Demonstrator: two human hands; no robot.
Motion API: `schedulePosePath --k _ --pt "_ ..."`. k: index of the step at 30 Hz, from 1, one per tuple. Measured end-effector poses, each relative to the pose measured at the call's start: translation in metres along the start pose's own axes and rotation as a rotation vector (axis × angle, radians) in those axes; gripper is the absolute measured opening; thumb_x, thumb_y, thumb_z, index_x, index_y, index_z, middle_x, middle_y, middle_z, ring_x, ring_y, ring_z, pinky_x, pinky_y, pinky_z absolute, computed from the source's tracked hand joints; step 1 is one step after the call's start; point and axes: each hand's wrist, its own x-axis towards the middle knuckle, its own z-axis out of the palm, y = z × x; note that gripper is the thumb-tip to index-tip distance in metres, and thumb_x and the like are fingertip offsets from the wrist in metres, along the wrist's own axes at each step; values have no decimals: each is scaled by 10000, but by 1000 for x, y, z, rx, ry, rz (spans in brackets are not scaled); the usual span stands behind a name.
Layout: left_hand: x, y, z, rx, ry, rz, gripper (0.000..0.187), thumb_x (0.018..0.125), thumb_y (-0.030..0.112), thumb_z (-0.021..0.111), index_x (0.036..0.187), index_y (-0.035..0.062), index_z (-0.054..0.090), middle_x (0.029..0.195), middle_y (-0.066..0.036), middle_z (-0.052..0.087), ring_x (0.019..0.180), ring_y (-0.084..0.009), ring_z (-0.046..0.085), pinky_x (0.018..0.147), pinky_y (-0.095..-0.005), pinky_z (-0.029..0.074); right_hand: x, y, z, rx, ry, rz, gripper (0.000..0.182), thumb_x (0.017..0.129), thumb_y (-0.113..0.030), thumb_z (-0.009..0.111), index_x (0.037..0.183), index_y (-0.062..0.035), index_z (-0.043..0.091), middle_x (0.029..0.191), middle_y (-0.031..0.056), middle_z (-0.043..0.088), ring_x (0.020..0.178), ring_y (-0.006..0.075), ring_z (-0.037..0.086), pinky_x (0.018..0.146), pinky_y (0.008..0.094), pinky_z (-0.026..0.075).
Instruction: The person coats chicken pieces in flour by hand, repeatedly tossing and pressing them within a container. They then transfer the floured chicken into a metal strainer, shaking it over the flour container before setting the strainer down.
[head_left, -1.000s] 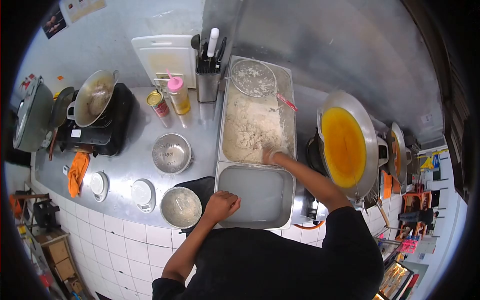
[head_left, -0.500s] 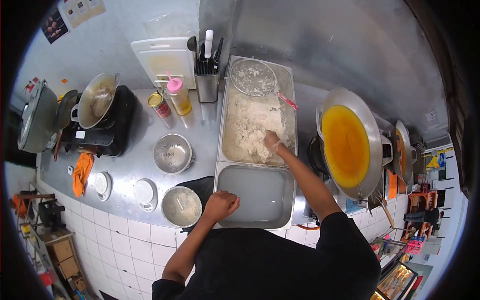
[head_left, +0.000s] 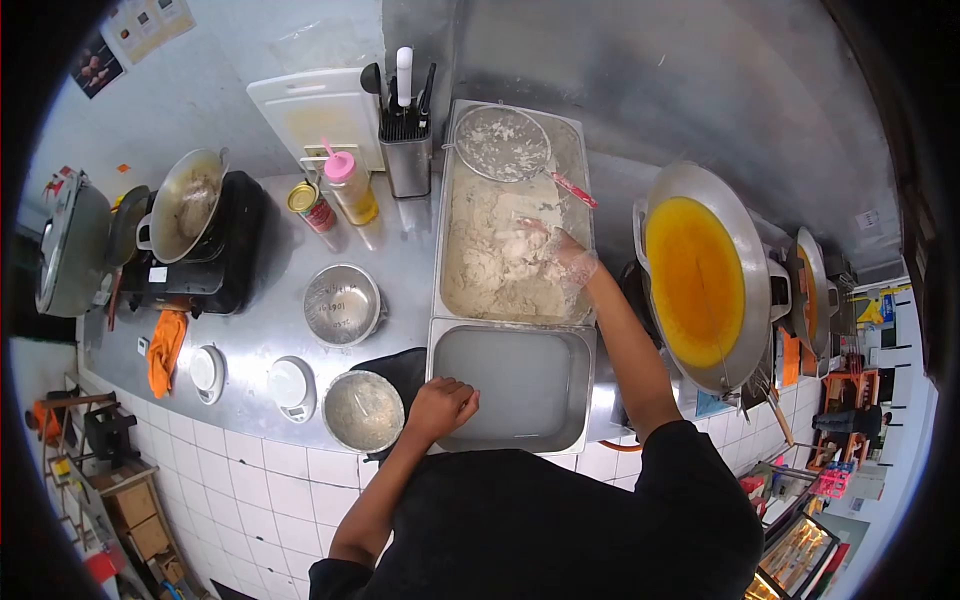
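Note:
My right hand [head_left: 562, 250], in a clear plastic glove, is over the flour [head_left: 490, 255] at the right side of a deep metal tray [head_left: 437, 285]. Its fingers stretch out to the left across lumpy, floured pieces, somewhat blurred. A round mesh strainer [head_left: 502, 143] with a red handle lies across the tray's far end, dusted with flour. Loosely curled and holding nothing, my left hand [head_left: 445, 408] rests at the left rim of a second metal tray [head_left: 512, 385] of cloudy liquid. Beside it sits a metal bowl [head_left: 363, 411] with floury residue.
On the right stands a large wok [head_left: 695, 280] of orange-yellow oil. Leftward are a steel bowl [head_left: 343, 305], two white scales [head_left: 291, 386], a can [head_left: 311, 206], a pink-capped bottle [head_left: 350, 187], a knife block [head_left: 406, 160] and a pan [head_left: 187, 207] on a black stove.
My right hand has moved away from me and opened from a closed grip in the flour, its fingers now extended. My left hand stays at the rim. The view has shifted slightly.

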Motion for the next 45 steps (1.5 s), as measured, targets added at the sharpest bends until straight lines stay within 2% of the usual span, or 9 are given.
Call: schedulePosePath --k 5,14,17,20,23,26,30,42,45 --pt "-1 -3 2 -23 8 25 280 901 185 677 654 88 588 618 -60 613 612 -248 623 625 -388 486 -7 3 1 368 60 -97 511 926 75 586 1415 -65 537 1449 69 536 1240 182 581 1004 314 552" --pt "-2 -1 0 -34 21 15 282 900 188 678 655 84 587 627 -69 612 623 -257 621 632 -392 489 -12 6 2 -46 178 -41 476 954 -90 656 1418 -91 552 1421 33 557 1260 139 547 1013 296 497" --pt "-3 -3 1 -30 25 15 282 899 189 679 656 80 587 629 -71 613 624 -260 622 635 -394 493 -2 8 -5 -237 27 -404 591 918 -128 699 1474 -94 503 1447 11 528 1221 155 572 973 316 517" --pt "-3 -2 -1 -37 23 12 280 899 193 679 658 81 590 632 -73 614 626 -263 623 642 -397 498 3 12 -8 88 -71 -277 490 877 -117 703 1349 -34 598 1349 114 612 1161 264 633 934 372 532" --pt "-3 -3 2 -33 6 3 279 899 193 679 658 82 591 633 -74 617 627 -265 625 648 -398 501 49 77 -38 -1278 346 7 298 927 -39 582 1219 -8 634 1256 241 623 1128 373 630 934 471 525" --pt "-4 -3 2 -29 51 2 281 900 192 676 656 83 590 633 -74 619 627 -267 626 648 -399 501 68 136 -60 -1252 804 -281 192 892 -82 598 1040 18 667 1093 283 648 1069 433 624 894 500 518" --pt "-3 -2 0 -40 40 -10 280 901 191 674 656 84 591 630 -71 620 628 -269 628 650 -402 501 13 66 -18 -1112 651 -192 174 847 -72 614 984 7 684 984 253 680 991 440 648 889 485 524" --pt "-2 -1 0 -14 -1 10 276 902 195 670 659 88 598 629 -74 621 629 -271 630 652 -397 506 92 144 -49 -1172 764 -125 190 826 -28 617 999 18 680 1003 252 689 961 417 674 859 452 543" --pt "-2 -2 -4 -9 20 10 272 903 194 668 662 85 605 632 -77 623 630 -274 632 657 -397 510 90 114 -50 -654 484 -279 201 834 -36 672 1017 48 676 1007 252 702 923 404 694 826 431 552"
